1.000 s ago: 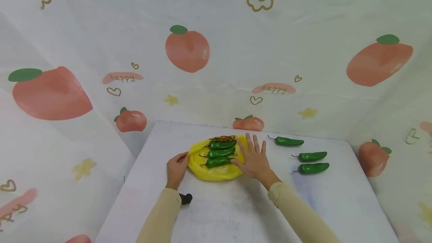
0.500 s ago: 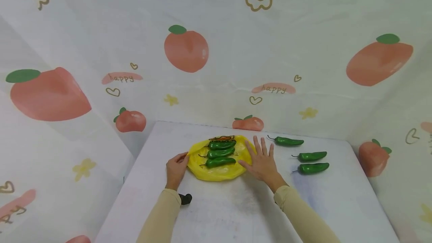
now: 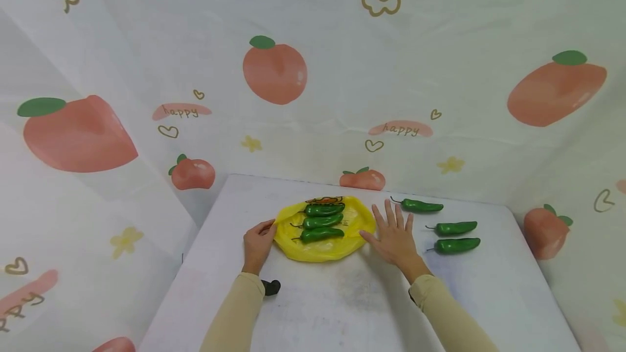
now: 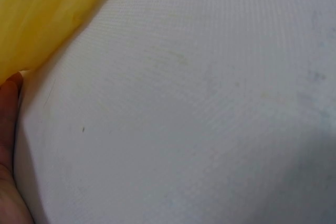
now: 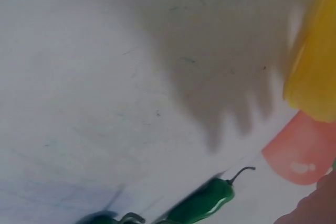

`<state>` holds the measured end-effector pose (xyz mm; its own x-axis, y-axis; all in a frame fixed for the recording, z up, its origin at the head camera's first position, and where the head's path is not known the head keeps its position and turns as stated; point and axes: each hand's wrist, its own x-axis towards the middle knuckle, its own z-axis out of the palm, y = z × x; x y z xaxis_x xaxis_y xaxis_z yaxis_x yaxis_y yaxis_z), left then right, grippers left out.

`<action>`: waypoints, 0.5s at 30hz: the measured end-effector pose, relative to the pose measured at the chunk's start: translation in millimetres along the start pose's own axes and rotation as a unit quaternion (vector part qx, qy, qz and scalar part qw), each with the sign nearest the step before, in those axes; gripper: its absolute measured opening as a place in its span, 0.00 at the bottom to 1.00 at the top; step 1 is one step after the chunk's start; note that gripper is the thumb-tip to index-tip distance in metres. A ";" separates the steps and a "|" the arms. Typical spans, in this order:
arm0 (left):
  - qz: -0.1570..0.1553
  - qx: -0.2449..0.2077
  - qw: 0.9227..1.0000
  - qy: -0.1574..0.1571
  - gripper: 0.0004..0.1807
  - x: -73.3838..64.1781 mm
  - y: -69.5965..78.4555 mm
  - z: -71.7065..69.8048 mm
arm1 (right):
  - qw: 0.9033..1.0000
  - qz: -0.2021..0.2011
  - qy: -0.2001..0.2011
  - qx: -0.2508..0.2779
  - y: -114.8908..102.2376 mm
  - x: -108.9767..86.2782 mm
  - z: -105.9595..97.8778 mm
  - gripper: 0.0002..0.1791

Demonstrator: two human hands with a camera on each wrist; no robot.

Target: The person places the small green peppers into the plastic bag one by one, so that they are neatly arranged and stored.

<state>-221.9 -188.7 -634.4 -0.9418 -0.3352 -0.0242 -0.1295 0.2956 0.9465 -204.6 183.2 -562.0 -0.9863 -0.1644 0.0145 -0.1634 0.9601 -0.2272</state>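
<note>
Now we see the right hand [image 3: 395,240] farther out to the right than a second ago, when its thumb reached across the yellow bag [image 3: 318,253] to the tip of a pepper. The bag's right edge has spread outward too, while the left hand [image 3: 259,243] stays at its left edge, thumb and fingers pinched together on the plastic. The right fingers are straight and spread apart; we cannot tell whether the thumb, just over the bag's edge, touches it. Three green peppers [image 3: 321,234] lie stacked in a row within the bag's rim, in the same spots on it as before. Three loose peppers [image 3: 456,228] lie right of the bag. For us, this suggests the bag is being smoothed wider, with its peppers undisturbed and better uncovered.
</note>
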 end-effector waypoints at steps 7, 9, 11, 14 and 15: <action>-0.002 0.005 1.000 -0.007 0.16 0.4 1.0 -1.4 | 1.000 0.009 0.010 0.008 17.0 -5.3 3.3 0.50; -0.004 0.003 1.000 -0.006 0.16 0.4 1.4 -1.9 | 1.000 0.014 0.011 0.009 21.1 -6.9 3.1 0.50; -0.003 0.003 1.000 -0.006 0.16 0.3 1.4 -2.0 | 1.000 0.020 0.011 0.009 24.7 -8.4 2.4 0.50; -0.003 0.001 1.000 -0.004 0.17 0.4 1.2 -1.5 | 1.000 0.028 0.008 0.007 30.0 -11.1 0.9 0.51; -0.003 0.001 1.000 -0.004 0.17 0.5 1.2 -1.3 | 1.000 0.029 0.007 0.008 31.5 -12.1 0.3 0.51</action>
<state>-222.1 -189.7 -633.0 -0.9436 -0.3294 -0.0335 -0.1367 0.2954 0.9456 -197.8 215.4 -569.6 -0.9944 -0.1049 0.0145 -0.1053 0.9640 -0.2442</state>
